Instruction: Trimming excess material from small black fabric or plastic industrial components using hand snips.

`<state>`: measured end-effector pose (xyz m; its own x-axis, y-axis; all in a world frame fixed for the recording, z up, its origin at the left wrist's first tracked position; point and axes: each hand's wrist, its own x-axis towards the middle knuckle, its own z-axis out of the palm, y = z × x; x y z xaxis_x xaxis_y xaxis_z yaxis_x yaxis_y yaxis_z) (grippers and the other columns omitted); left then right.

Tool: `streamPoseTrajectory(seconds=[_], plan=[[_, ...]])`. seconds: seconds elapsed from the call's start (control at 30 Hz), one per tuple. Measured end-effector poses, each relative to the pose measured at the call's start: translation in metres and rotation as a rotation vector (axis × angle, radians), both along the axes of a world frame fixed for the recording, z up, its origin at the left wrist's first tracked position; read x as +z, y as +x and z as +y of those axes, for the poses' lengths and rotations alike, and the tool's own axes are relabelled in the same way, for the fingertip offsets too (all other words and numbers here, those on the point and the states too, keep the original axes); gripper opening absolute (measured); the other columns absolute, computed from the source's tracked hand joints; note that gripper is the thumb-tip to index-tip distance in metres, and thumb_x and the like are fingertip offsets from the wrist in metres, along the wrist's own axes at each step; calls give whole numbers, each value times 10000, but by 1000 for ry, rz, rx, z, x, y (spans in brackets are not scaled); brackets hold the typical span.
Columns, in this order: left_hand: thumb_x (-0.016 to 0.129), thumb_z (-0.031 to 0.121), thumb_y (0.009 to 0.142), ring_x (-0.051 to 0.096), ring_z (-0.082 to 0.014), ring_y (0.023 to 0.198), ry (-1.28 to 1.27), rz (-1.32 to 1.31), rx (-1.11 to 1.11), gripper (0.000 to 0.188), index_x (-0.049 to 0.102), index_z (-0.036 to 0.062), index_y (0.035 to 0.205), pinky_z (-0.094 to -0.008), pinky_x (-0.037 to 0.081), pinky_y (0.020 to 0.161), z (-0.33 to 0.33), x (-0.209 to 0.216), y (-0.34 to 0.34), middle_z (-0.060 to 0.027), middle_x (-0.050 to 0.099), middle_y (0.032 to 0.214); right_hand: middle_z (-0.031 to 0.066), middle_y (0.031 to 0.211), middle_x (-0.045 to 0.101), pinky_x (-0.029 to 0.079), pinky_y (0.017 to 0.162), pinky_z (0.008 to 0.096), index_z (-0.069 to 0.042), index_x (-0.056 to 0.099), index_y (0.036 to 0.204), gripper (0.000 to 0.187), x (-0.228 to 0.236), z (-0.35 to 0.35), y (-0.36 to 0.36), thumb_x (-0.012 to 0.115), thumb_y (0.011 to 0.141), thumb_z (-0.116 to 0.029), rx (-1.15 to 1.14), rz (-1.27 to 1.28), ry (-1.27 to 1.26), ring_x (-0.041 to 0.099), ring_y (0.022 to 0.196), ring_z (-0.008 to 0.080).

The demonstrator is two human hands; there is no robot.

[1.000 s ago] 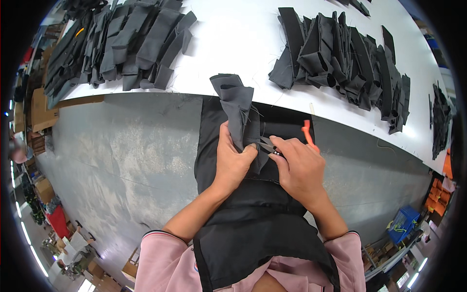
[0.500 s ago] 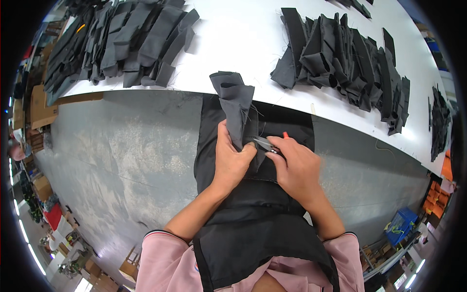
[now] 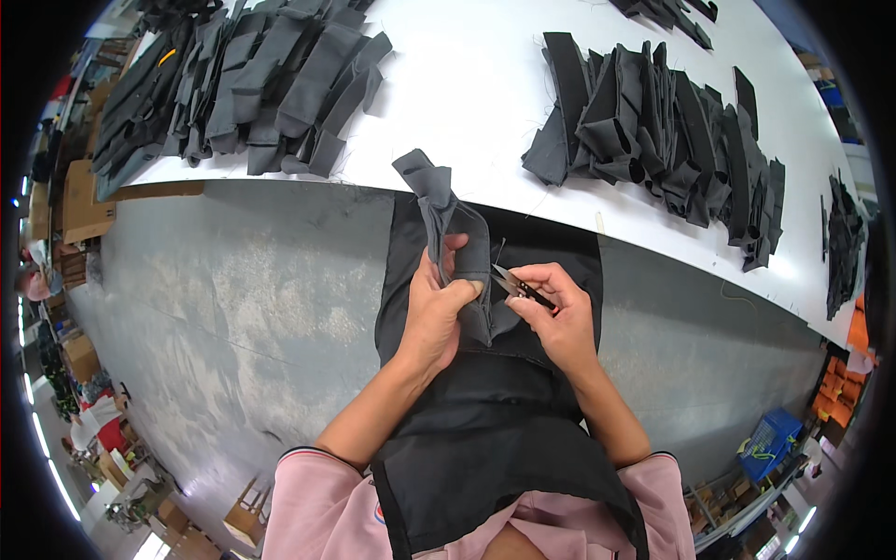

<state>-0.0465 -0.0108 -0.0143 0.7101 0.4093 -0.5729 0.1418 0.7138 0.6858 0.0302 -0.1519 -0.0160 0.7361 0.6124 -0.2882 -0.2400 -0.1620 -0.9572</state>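
Leftmost, dark fabric stack (image 3: 252, 79) lay fanned on white counter (image 3: 467, 103), well apart from hands. Left hand (image 3: 439, 313) clenched on grey piece (image 3: 457, 243), thumb pinning fold upright above apron (image 3: 485, 411), likely to keep edge taut and exposed. Right hand (image 3: 555, 322) pinched snips (image 3: 516, 285), blades pointing at piece's edge just beside left fingers, seemingly for trimming loose thread. Further right, second stack (image 3: 653, 140) lay on counter, apart from first, perhaps sorted.
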Motion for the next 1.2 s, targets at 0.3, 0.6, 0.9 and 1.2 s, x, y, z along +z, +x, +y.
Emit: streamPoseTrajectory(seconds=[0.3, 0.6, 0.9, 1.2], plan=[[508, 5, 702, 560, -167, 780, -144, 59, 6, 537, 410, 37, 1230, -315, 504, 642, 1, 13, 2, -70, 511, 928, 50, 822, 658, 474, 597, 229, 0, 617, 998, 213, 9, 4, 0, 667, 792, -17, 40, -380, -141, 597, 676, 96], [563, 234, 925, 555, -146, 950, -346, -128, -41, 513, 343, 68, 1358, -337, 483, 804, 10, -8, -3, -41, 513, 1074, 54, 791, 631, 438, 571, 193, 8, 617, 971, 195, 16, 21, -1, 658, 781, 19, -65, -284, 7, 564, 644, 65], [554, 390, 908, 596, -239, 1020, -358, -269, -51, 546, 463, -49, 1219, -377, 494, 919, 28, -14, -5, -174, 583, 1133, 73, 839, 614, 479, 589, 219, 18, 562, 995, 224, 5, 27, -27, 653, 791, 24, -101, 12, 79, 602, 660, 110], [385, 356, 982, 556, -360, 1113, -478, -349, 54, 519, 413, -73, 1272, -457, 505, 925, 36, -14, -2, -278, 509, 1235, 66, 772, 528, 438, 516, 271, -34, 641, 956, 283, 14, 9, -31, 743, 691, -38, 99, -765, -139, 555, 602, 182]])
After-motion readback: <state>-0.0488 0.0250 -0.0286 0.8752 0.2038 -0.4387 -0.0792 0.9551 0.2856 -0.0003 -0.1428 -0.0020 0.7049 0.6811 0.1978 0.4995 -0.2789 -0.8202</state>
